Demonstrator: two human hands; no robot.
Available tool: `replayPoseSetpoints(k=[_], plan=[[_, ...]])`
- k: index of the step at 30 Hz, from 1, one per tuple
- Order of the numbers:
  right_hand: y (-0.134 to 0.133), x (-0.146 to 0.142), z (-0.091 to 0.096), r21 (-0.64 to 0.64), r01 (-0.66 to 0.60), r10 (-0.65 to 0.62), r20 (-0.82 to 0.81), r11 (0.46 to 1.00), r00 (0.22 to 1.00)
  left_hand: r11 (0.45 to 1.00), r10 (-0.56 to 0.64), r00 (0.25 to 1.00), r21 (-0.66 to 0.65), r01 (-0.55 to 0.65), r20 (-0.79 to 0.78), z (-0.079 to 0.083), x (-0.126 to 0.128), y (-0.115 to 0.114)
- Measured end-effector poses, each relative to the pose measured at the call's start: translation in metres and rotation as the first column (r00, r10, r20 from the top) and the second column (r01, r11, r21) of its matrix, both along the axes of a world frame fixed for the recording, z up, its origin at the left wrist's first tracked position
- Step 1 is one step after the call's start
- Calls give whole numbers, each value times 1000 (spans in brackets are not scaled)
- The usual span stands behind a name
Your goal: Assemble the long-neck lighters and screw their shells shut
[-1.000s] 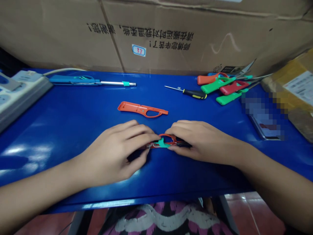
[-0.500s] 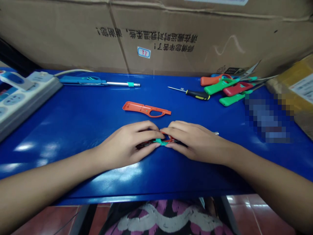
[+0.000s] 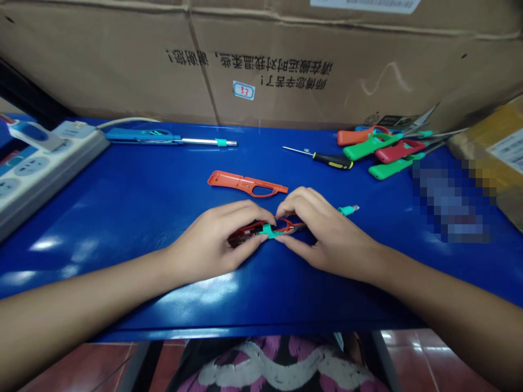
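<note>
An opened orange stick lighter (image 3: 289, 225) lies between my two hands near the front of the table, its inner parts partly showing. My left hand (image 3: 216, 239) is closed around the handle end. Its thumb and forefinger pinch beside the green trigger (image 3: 267, 231). My right hand (image 3: 330, 228) curls over the other side of the trigger opening. Its thumb tip touches by the green trigger, and its bent forefinger is at the orange frame. The lighter's metal tube with a green band (image 3: 346, 210) emerges behind that hand. A loose orange shell half (image 3: 245, 184) lies just beyond.
Behind is a large cardboard box (image 3: 278, 32). A blue lighter (image 3: 143, 136) and a white power strip (image 3: 44, 163) are at left. A screwdriver (image 3: 333, 160), several coloured lighters (image 3: 370, 146) and a taped carton (image 3: 498, 141) are at right. The table (image 3: 163, 179) is blue.
My right hand's fingers have lifted and opened a little, showing more of the orange frame and the banded tube tip. My left hand keeps its hold. The view has shifted slightly.
</note>
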State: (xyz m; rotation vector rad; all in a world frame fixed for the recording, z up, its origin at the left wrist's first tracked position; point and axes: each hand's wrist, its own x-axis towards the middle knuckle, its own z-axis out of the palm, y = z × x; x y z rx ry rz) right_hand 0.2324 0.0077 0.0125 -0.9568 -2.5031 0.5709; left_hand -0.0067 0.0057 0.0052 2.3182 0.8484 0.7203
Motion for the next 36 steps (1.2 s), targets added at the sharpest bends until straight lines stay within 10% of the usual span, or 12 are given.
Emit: replayPoseSetpoints(k=[36], plan=[[-2,-12,-13,-5,67,-67,-186,998,980,974,87,996,210,-91,26,-3,5,-5]])
